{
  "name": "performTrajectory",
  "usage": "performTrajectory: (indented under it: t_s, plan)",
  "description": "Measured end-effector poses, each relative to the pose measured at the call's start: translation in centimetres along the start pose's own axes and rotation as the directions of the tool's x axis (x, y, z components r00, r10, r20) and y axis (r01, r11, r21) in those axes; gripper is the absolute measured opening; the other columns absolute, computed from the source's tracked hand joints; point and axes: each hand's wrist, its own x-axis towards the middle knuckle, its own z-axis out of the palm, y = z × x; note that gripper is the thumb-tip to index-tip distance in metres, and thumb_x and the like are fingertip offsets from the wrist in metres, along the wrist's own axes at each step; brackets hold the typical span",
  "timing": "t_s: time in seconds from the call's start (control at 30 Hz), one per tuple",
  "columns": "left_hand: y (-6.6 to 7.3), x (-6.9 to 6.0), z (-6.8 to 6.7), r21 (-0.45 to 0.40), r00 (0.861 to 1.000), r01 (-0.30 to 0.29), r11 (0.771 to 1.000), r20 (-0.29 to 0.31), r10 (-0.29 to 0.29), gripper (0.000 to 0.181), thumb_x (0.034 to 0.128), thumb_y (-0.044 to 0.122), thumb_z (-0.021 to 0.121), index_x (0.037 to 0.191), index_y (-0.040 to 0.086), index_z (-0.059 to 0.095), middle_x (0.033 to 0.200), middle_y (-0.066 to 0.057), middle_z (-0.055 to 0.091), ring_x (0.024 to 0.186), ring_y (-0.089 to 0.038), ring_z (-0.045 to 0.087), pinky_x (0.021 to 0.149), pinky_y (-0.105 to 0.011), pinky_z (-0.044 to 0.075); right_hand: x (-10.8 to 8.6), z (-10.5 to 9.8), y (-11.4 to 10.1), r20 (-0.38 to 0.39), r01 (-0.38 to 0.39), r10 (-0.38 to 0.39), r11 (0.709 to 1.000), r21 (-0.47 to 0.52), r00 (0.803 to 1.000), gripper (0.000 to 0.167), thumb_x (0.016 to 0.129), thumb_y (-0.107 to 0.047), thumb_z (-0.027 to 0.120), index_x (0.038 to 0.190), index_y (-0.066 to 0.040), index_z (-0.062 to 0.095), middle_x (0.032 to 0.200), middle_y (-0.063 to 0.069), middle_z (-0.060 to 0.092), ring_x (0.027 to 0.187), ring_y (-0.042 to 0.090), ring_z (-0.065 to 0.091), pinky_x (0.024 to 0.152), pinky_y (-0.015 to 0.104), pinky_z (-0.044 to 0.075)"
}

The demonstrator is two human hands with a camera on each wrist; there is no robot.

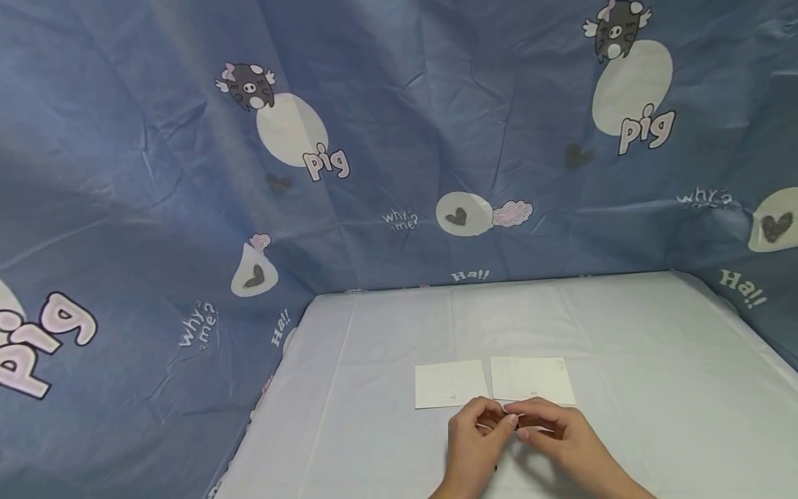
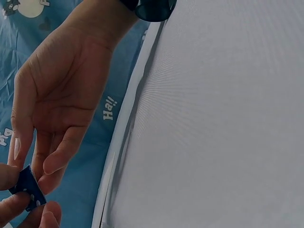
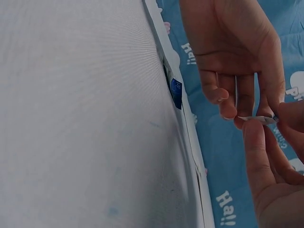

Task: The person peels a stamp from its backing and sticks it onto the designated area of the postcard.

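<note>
In the head view, my left hand [image 1: 476,440] and right hand [image 1: 567,436] meet at the fingertips over the white tabletop. Between them is a small dark piece, mostly covered by fingers. The left wrist view shows it as a small flat blue piece [image 2: 28,189] with white marks, pinched by fingertips from both hands. Edge-on in the right wrist view, the same piece [image 3: 259,119] appears thin and whitish. Two white cards [image 1: 450,383] [image 1: 531,380] lie side by side just beyond the hands.
A second blue piece [image 3: 176,92] with pale print lies near the table edge in the right wrist view. A tiny dark spot [image 1: 495,468] shows beside the left wrist. Blue printed cloth [image 1: 386,138] hangs behind and around the white table [image 1: 361,443].
</note>
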Motion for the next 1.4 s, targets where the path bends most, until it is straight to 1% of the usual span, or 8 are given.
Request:
performTrajectory:
  t_s: [0.13, 0.4, 0.6, 0.73, 0.93, 1.2, 1.27, 1.4]
  plan:
    - [0.15, -0.02, 0.03, -0.006, 1.000, 0.010, 1.000, 0.008, -0.010, 0.012, 0.0857, 0.021, 0.082, 0.088, 0.018, 0.070, 0.084, 0.007, 0.068, 0.073, -0.006, 0.065, 0.062, -0.025, 0.056, 0.00, -0.01, -0.05, -0.003, -0.004, 0.004, 1.000, -0.002, 1.000, 0.036, 0.096, -0.004, 0.066, 0.131, -0.006, 0.065, 0.128, 0.013, 0.064, 0.114, 0.023, 0.064, 0.088, 0.035, 0.056]
    - [0.11, -0.05, 0.04, -0.006, 1.000, 0.004, 1.000, 0.027, -0.004, 0.008, 0.0866, 0.020, 0.080, 0.088, 0.019, 0.073, 0.084, 0.008, 0.067, 0.073, -0.005, 0.063, 0.064, -0.024, 0.056, 0.00, 0.01, -0.29, -0.024, -0.013, 0.013, 1.000, -0.002, 1.000, 0.031, 0.097, -0.005, 0.065, 0.128, -0.007, 0.068, 0.124, 0.012, 0.066, 0.112, 0.022, 0.065, 0.087, 0.034, 0.057]
    - [0.13, -0.09, -0.01, -0.010, 0.998, 0.039, 0.999, 0.049, -0.039, 0.008, 0.0850, 0.017, 0.081, 0.088, 0.018, 0.074, 0.084, 0.010, 0.066, 0.074, -0.004, 0.063, 0.064, -0.023, 0.055, 0.09, -0.02, -0.20, -0.030, 0.004, -0.003, 1.000, 0.020, 1.000, 0.028, 0.097, -0.002, 0.064, 0.124, -0.003, 0.068, 0.121, 0.015, 0.067, 0.108, 0.023, 0.067, 0.084, 0.036, 0.058]
    - [0.20, -0.15, 0.04, -0.014, 0.997, 0.056, 0.998, 0.054, -0.055, 0.009, 0.0838, 0.013, 0.081, 0.088, 0.018, 0.074, 0.084, 0.011, 0.065, 0.073, -0.004, 0.063, 0.064, -0.022, 0.055, 0.09, 0.00, -0.20, -0.052, -0.010, 0.010, 1.000, 0.006, 0.999, 0.027, 0.095, -0.003, 0.068, 0.121, -0.004, 0.069, 0.118, 0.014, 0.068, 0.106, 0.023, 0.068, 0.083, 0.035, 0.058]
    - [0.34, -0.16, 0.08, -0.018, 0.998, 0.040, 0.999, 0.048, -0.039, 0.011, 0.0815, 0.008, 0.081, 0.086, 0.016, 0.074, 0.081, 0.011, 0.064, 0.072, -0.003, 0.063, 0.063, -0.022, 0.055, 0.08, 0.04, -0.38, -0.072, -0.058, 0.058, 0.998, -0.008, 0.996, 0.025, 0.092, -0.005, 0.072, 0.117, -0.005, 0.070, 0.116, 0.011, 0.069, 0.101, 0.023, 0.069, 0.083, 0.035, 0.058]
    - [0.54, -0.06, 0.32, -0.031, 0.999, -0.021, 0.999, 0.045, 0.022, 0.010, 0.0814, 0.005, 0.080, 0.086, 0.012, 0.074, 0.083, 0.006, 0.067, 0.072, -0.002, 0.064, 0.061, -0.023, 0.055, 0.13, -0.06, -0.57, -0.066, -0.086, 0.090, 0.994, 0.061, 0.994, 0.020, 0.094, -0.006, 0.069, 0.114, -0.001, 0.069, 0.113, 0.016, 0.068, 0.100, 0.026, 0.070, 0.080, 0.041, 0.059]
    - [0.53, -0.07, 0.33, -0.020, 0.999, -0.021, 1.000, 0.048, 0.022, 0.010, 0.0814, 0.005, 0.080, 0.086, 0.012, 0.074, 0.082, 0.007, 0.067, 0.072, -0.002, 0.064, 0.062, -0.023, 0.055, 0.14, -0.03, -0.54, -0.076, -0.082, 0.086, 0.995, 0.047, 0.993, 0.018, 0.094, -0.006, 0.070, 0.112, -0.002, 0.069, 0.111, 0.015, 0.068, 0.099, 0.024, 0.070, 0.079, 0.039, 0.059]
    - [0.44, -0.21, 0.24, -0.001, 0.998, 0.013, 1.000, 0.061, -0.013, 0.011, 0.0817, 0.006, 0.079, 0.084, 0.015, 0.074, 0.081, 0.011, 0.065, 0.073, -0.001, 0.064, 0.063, -0.021, 0.054, 0.03, 0.08, -0.42, -0.090, -0.050, 0.051, 0.999, 0.004, 0.995, 0.014, 0.094, -0.005, 0.070, 0.108, -0.004, 0.070, 0.106, 0.013, 0.070, 0.094, 0.021, 0.070, 0.076, 0.034, 0.059]
